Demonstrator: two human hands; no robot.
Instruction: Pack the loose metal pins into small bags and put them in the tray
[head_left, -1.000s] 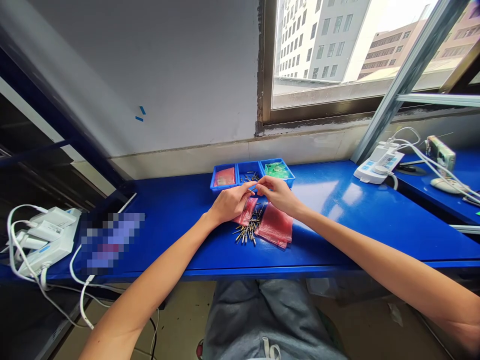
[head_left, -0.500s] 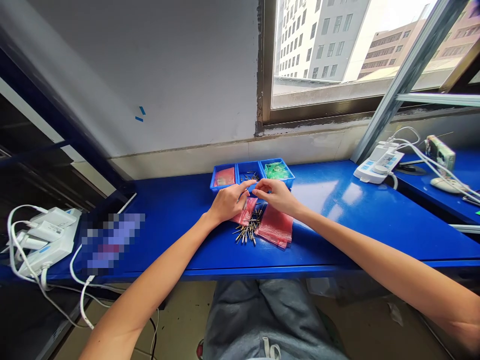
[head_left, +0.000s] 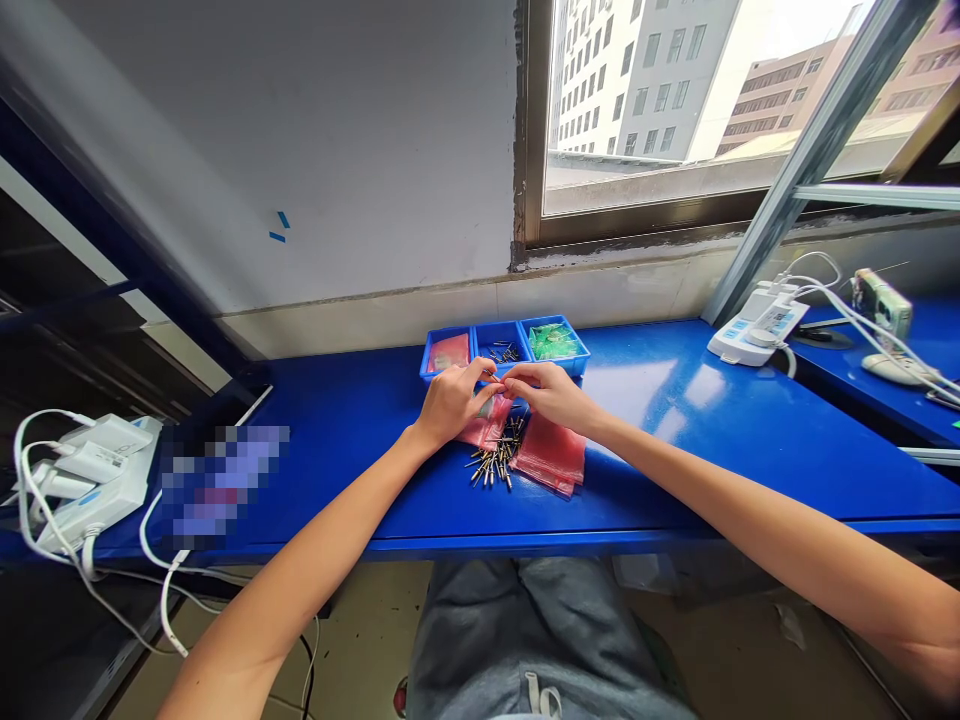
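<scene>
My left hand [head_left: 450, 402] is closed in a pinch, with a small thin metal pin [head_left: 490, 376] showing at its fingertips. My right hand [head_left: 551, 395] is pinched against the same spot, its fingertips meeting those of the left; what it grips is too small to make out. Just below the fingers lies a red plastic bag [head_left: 484, 430], partly hidden by my left hand. A loose pile of metal pins [head_left: 495, 465], dark and brass-coloured, sits on the blue table [head_left: 360, 430]. Right of the pile is a stack of red zip bags [head_left: 551, 455].
Behind my hands stands a blue three-compartment tray [head_left: 457, 378] with red bags, loose pins and green packets [head_left: 553, 341]. White power strips with cables lie at the left [head_left: 112, 470] and right [head_left: 757, 325]. A metal post [head_left: 817, 150] rises at the right.
My fingertips have come together, the right hand shifting slightly left to meet the left one. A thin pin now shows between them. The pile, bag stack and tray have not moved.
</scene>
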